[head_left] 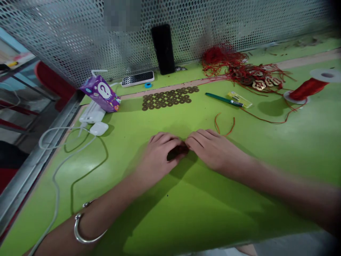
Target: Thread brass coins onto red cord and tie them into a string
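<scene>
My left hand (160, 153) and my right hand (213, 149) meet at the middle of the green table (186, 213), fingertips together. Both are curled round a small dark thing (177, 152) that I cannot make out, pinched between them. A short loop of red cord (225, 124) lies just behind my right hand. A flat layout of several brown coins (169, 97) sits farther back. My left wrist wears a silver bangle (85, 231).
A red thread spool (309, 87) and a tangle of red cords with ornaments (239, 69) lie back right. A green pen (222, 99), a purple carton (102, 93), white chargers with cable (93, 117), a phone (137, 78) and a black speaker (163, 48) stand before the perforated metal screen.
</scene>
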### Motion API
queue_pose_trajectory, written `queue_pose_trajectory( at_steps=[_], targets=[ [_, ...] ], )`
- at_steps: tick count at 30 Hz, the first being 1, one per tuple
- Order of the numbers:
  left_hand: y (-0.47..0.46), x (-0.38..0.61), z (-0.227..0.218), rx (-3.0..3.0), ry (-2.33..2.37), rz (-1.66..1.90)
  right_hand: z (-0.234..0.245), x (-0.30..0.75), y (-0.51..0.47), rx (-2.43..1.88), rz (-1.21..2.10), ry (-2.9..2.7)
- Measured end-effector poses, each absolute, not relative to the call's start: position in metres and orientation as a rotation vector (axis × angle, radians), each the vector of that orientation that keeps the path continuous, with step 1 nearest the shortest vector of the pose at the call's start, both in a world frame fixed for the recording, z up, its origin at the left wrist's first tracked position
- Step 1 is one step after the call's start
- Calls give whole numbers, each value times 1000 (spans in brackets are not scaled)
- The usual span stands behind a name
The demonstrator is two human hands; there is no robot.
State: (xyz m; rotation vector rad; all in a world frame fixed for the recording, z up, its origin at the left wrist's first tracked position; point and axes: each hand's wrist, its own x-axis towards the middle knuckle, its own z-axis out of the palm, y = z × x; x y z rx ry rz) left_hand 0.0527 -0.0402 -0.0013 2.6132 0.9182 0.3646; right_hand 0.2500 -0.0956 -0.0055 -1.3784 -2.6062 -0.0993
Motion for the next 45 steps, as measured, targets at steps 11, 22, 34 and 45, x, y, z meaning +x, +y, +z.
queue_pose_trajectory(
  at_steps=[11,22,34,45],
  targets=[
    [-38,51,0,2599,953,383,3,243,-98,-1670,335,-2545],
    [-39,50,1,2583,923,354,5,246,-98,-1680,294,-2556],
    [-35,46,-2,2733,800,400,3,261,-99,-1553,337,-2518],
    [-37,45,-2,2747,834,482,-5,270,-97,-1447,136,-2602]
  ],
)
